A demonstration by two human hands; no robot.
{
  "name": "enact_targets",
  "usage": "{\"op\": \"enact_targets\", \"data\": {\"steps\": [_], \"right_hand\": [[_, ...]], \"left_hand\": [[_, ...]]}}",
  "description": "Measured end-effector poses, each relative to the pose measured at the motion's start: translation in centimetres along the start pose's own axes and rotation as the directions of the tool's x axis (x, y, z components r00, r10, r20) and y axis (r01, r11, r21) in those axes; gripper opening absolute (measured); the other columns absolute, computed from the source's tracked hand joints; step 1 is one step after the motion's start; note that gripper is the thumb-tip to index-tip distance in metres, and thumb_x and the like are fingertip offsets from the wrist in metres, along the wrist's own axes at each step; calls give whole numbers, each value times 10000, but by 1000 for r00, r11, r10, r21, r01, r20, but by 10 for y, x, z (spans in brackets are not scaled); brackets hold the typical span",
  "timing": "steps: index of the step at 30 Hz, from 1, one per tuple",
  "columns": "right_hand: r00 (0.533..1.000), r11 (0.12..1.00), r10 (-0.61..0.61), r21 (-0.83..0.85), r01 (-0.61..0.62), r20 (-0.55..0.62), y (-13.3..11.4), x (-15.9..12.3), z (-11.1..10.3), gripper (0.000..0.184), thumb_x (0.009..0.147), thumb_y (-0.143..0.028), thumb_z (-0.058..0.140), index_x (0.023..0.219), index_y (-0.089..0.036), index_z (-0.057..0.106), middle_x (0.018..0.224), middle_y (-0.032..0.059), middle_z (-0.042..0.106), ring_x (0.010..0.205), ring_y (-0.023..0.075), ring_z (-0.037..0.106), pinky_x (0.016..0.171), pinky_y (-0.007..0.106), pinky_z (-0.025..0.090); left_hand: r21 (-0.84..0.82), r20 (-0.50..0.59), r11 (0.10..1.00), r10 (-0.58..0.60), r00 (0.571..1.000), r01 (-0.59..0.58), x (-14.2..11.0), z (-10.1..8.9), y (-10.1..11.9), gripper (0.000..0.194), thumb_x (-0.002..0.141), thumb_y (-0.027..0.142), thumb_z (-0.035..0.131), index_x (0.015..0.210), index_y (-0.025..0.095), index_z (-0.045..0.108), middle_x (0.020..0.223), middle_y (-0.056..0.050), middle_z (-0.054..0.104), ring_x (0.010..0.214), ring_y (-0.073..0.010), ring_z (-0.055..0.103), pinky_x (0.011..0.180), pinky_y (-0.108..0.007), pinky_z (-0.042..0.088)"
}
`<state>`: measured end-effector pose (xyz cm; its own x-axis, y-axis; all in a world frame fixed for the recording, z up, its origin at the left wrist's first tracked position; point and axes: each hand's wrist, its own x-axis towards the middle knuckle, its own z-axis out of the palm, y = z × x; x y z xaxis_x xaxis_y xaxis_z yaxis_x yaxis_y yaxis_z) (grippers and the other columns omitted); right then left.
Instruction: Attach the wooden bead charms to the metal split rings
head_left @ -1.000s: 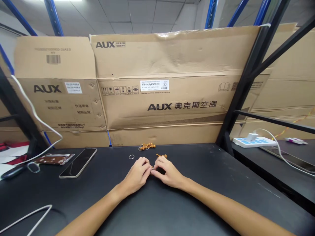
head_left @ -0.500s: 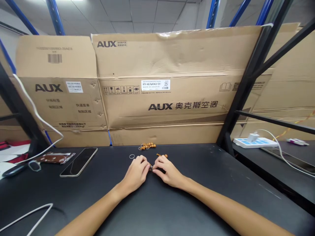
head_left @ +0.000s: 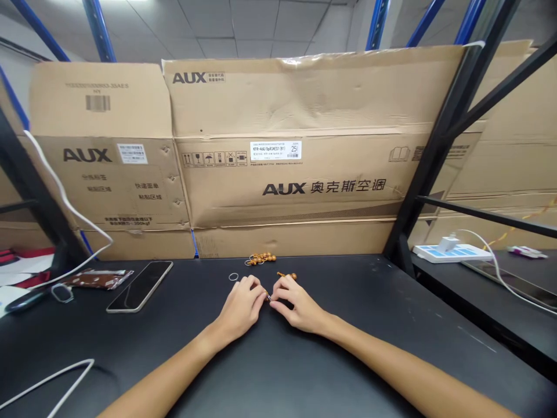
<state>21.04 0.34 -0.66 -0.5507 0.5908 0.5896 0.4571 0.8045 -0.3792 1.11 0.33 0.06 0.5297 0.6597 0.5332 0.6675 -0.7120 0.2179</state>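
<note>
My left hand point(head_left: 242, 305) and my right hand point(head_left: 298, 302) meet low over the black table, thumbs and fingertips pinched together. Between them shows a small shiny metal key ring point(head_left: 268, 297), mostly covered by the fingers. A bit of brown or gold shows beside it at the left fingertips, too small to make out. Just beyond my right hand lies a brown beaded pendant point(head_left: 293, 276), partly hidden by the fingers. A loose key ring point(head_left: 234, 277) rests beyond my left hand. Farther back is a small pile of brown beaded pendants point(head_left: 262, 258) with rings.
A phone point(head_left: 140, 287) lies on the table point(head_left: 261, 371) to the left, near a brown wrapper point(head_left: 99, 279) and a white cable point(head_left: 69, 371). Cardboard boxes point(head_left: 287, 209) stand along the back edge. At right are a black rack post point(head_left: 429, 157) and a power strip point(head_left: 467, 253).
Both hands stay in the same place. The small ring between the fingertips has shifted slightly in angle.
</note>
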Motion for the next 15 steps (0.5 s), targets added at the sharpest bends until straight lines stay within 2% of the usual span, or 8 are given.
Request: {"op": "enact_targets", "data": {"steps": [9, 15], "right_hand": [[999, 999, 37, -18, -38, -17, -5, -1, -1, 77, 877, -217, 535, 811, -207, 574, 912, 49, 531, 864, 190, 506, 809, 362, 453], [1000, 1000, 0, -5, 0, 5, -2, 0, 0, 103, 904, -215, 506, 843, -209, 589, 913, 50, 527, 869, 188, 499, 819, 362, 447]], "left_hand": [[-20, 49, 993, 117, 992, -116, -1, -4, 6, 246, 955, 185, 392, 874, 198, 623, 980, -57, 548, 869, -189, 505, 788, -343, 444], [2, -7, 1000, 1, 1000, -1, 1, -2, 2, 233, 942, 181, 415, 820, 195, 613, 908, -39, 550, 817, -185, 515, 773, -349, 432]]}}
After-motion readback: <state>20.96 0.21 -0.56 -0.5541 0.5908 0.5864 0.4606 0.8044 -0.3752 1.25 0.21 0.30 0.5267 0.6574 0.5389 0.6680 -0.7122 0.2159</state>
